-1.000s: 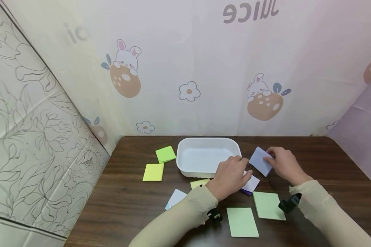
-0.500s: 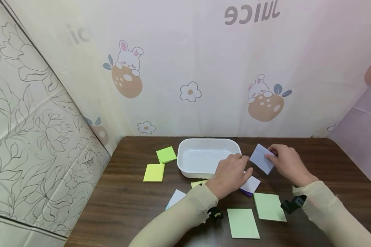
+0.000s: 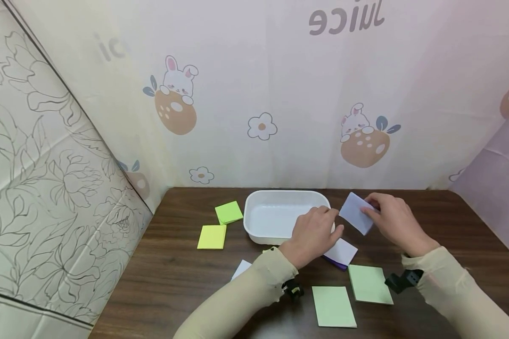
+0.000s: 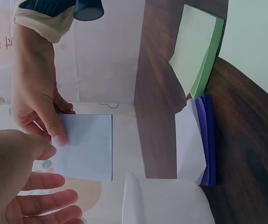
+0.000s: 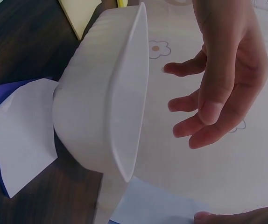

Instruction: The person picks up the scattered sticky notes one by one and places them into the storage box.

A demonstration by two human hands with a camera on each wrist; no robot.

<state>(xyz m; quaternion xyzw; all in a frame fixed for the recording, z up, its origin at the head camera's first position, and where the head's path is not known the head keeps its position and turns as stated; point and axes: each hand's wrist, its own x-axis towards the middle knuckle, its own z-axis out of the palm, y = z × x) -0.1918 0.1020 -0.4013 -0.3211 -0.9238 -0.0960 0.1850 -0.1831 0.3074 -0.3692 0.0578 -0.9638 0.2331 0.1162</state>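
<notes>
Holding lavender pad (image 3: pixel 354 214) higher than before | right grip (image 3: pixel 395 221): pinching | left grip (image 3: pixel 313 235): empty, loosely spread

Left grip (image 3: pixel 311 235) hangs loosely curled; right grip (image 3: pixel 398 222) pinches.

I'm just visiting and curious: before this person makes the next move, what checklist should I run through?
1. Pad held: ok, the right hand pinches the pale purple pad.
2. Left hand free: ok, it holds nothing.
3. White tray steady: ok, it stands upright on the table.
4. Clear view into the tray: not ok, in the head view the left hand covers its near right corner.
5. Room inside: ok where visible, nothing lies there.
6. Every sheet firmly gripped: cannot tell.
</notes>
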